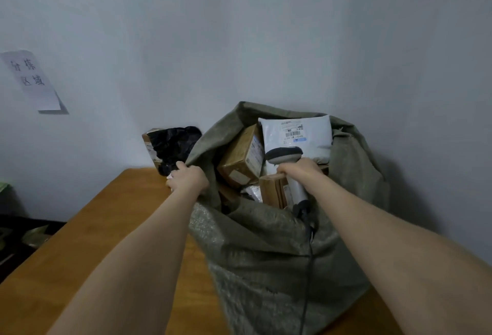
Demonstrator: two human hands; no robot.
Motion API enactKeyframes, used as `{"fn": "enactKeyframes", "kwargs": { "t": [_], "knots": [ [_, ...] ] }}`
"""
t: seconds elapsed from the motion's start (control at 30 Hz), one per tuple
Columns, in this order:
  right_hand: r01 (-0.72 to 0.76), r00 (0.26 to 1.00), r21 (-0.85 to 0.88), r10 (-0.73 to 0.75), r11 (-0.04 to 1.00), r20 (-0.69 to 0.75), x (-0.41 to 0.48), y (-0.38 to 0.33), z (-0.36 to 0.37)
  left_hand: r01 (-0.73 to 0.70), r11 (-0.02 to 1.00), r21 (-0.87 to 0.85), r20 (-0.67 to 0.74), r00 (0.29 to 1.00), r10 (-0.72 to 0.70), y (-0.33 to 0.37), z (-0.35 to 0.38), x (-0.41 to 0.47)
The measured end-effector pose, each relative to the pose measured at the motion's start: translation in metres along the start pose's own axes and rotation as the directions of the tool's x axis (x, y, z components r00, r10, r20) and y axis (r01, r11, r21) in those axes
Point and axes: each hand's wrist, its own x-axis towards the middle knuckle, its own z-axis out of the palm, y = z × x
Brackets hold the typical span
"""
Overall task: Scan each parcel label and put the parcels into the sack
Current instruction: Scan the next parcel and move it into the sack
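A big grey-green woven sack (266, 249) stands open on the wooden table (87, 249). Inside it are several parcels: a tilted brown box (239, 158), a white mailer bag (298, 132) with a printed label, and a smaller brown box (271, 190) below. My left hand (187, 177) grips the sack's left rim. My right hand (299, 172) holds a white barcode scanner (286, 158) by its handle over the sack's mouth, its dark cable hanging down the front.
Behind the sack's left edge, against the wall, lie a black plastic-wrapped parcel (175, 145) and a brown box (149, 145). A paper sign (30, 80) hangs on the wall at left. Dark clutter sits beyond the table's left edge.
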Motion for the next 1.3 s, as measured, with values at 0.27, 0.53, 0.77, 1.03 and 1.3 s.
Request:
{"fn": "enactKeyframes", "kwargs": {
  "t": [0.27, 0.53, 0.77, 1.03, 1.3],
  "knots": [
    [0.066, 0.998, 0.263, -0.066, 0.962, -0.008, -0.017, -0.024, 0.006, -0.054, 0.988, -0.143, -0.093, 0.995, 0.041, -0.001, -0.011, -0.017],
    [0.085, 0.973, 0.351, -0.153, 0.933, 0.171, -0.064, -0.037, 0.043, 0.047, 0.96, -0.276, -0.204, 0.973, -0.106, -0.041, -0.005, -0.063],
    [0.097, 0.932, 0.296, -0.191, 0.95, 0.308, -0.119, -0.029, 0.126, 0.291, 0.898, -0.331, 0.03, 0.954, -0.298, -0.12, 0.042, -0.1],
    [0.043, 0.839, 0.082, -0.081, 0.996, 0.538, -0.159, 0.01, 0.226, 0.376, 0.845, -0.38, 0.219, 0.924, -0.313, -0.203, 0.106, -0.126],
    [-0.136, 0.829, -0.063, 0.148, 0.989, 0.539, -0.182, 0.047, 0.342, 0.418, 0.809, -0.413, 0.362, 0.891, -0.275, -0.296, 0.17, -0.127]
  ]
}}
